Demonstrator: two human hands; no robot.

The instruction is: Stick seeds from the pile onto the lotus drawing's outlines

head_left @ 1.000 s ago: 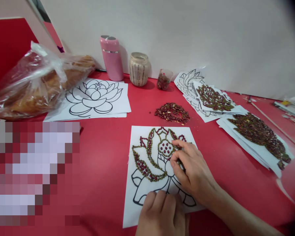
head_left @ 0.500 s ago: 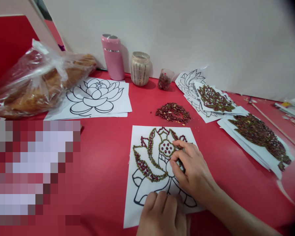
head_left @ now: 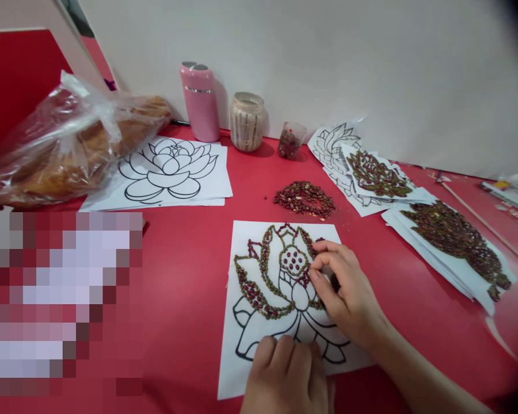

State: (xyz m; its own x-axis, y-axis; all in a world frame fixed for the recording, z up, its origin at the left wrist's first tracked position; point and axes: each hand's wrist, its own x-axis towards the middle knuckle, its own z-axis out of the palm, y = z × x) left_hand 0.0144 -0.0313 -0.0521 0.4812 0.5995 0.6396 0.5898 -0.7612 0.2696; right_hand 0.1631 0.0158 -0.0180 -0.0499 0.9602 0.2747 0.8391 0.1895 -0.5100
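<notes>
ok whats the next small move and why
Perhaps add a bean from the loose pile to the teardrop shape: it looks mostly bare, the round center above it is bean-edged, the right hand is close by, and the left hand rests on the sheet.

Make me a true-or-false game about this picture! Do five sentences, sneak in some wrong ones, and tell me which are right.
1. The right hand is over the white paper sheet with a thick black flower outline. True.
2. The left hand is holding the tall pink cylindrical flask. False: it is at the sheet's near edge, and the flask stands at the back.
3. The small clear plastic cup has small dark bits inside. True.
4. The ring-like heap of small dark-red beans is on the sheet. False: it lies beyond it, on the smooth red tabletop.
5. Every petal on the sheet is covered with beans. False: several lower petals are bare.
</notes>
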